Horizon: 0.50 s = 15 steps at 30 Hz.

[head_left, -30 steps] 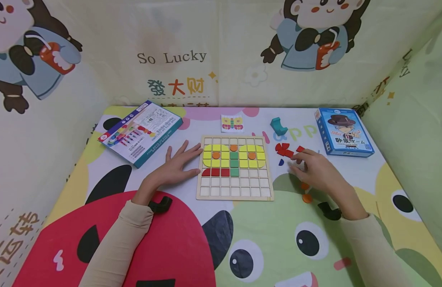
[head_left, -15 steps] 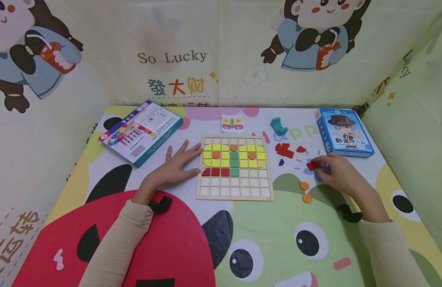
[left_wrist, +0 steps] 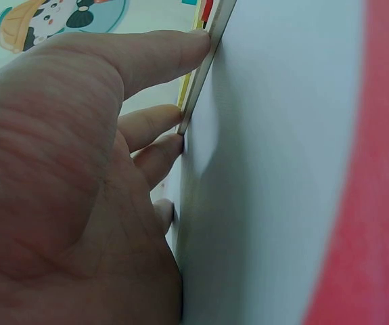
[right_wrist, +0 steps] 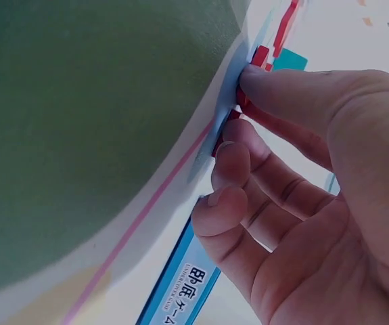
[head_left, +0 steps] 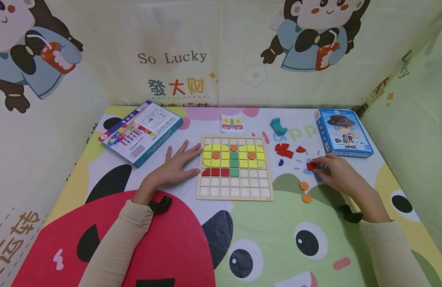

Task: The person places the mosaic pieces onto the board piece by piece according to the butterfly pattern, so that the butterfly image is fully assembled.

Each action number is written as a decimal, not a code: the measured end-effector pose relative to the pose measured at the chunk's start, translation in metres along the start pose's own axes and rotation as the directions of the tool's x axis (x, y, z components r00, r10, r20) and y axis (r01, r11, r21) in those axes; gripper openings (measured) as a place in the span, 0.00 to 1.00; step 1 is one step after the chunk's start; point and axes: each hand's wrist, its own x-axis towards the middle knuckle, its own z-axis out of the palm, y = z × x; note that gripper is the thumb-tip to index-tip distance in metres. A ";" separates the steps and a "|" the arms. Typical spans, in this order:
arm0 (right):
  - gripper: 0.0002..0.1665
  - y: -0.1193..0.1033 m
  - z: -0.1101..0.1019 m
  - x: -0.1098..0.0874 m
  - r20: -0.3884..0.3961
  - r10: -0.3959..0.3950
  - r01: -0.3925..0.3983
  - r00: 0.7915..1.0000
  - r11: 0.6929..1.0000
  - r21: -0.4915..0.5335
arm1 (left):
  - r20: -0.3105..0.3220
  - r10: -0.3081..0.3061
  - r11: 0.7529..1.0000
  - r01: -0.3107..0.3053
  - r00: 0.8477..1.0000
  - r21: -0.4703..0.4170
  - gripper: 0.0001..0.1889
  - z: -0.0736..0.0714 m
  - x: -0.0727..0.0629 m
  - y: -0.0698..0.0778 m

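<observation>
A wooden grid board [head_left: 235, 198] lies mid-table, bearing yellow, orange, green and red tiles in a partial butterfly pattern. With fingers spread and straight, my left hand [head_left: 174, 167] rests at its left edge; in the left wrist view the thumb and fingertips touch the board's side [left_wrist: 197, 84]. To the right of the board, my right hand [head_left: 337, 170] pinches a small red tile [head_left: 310, 166] between thumb and forefinger, low over the table. In the right wrist view another red tile [right_wrist: 226, 128] shows beside the fingertips, and the other fingers are curled.
Several red tiles [head_left: 285, 151], a lone red quarter-round tile [head_left: 300, 149], a blue piece [head_left: 281, 162] and two orange discs [head_left: 304, 186] lie right of the board. Behind stand a butterfly card [head_left: 232, 124], teal piece [head_left: 279, 126], blue game box [head_left: 344, 131] and white-and-teal box [head_left: 142, 131].
My right hand has moved right, away from the red pile, and pinches a red tile. Over the last half second it has barely shifted. The left hand has stayed still.
</observation>
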 end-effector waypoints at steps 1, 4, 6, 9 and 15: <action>0.22 0.000 0.000 0.000 0.000 -0.002 0.002 1.000 1.000 -0.001 | 0.000 0.000 1.000 0.000 1.000 -0.001 0.46 0.000 0.000 0.000; 0.21 0.000 0.000 0.000 0.007 -0.003 0.003 1.000 1.000 0.001 | 0.001 -0.001 1.000 0.001 1.000 0.000 0.46 0.000 0.000 0.000; 0.21 -0.001 -0.001 0.000 0.009 0.000 0.000 1.000 1.000 0.003 | 0.002 -0.001 1.000 0.001 1.000 0.002 0.46 0.000 0.000 0.000; 0.20 -0.008 -0.002 0.001 0.002 0.005 -0.005 1.000 1.000 0.012 | 0.002 -0.002 1.000 0.002 1.000 0.003 0.46 -0.001 0.000 0.001; 0.17 -0.038 0.000 0.008 -0.002 -0.008 0.008 1.000 0.999 0.033 | 0.003 -0.001 1.000 0.001 1.000 0.004 0.46 -0.001 0.000 0.000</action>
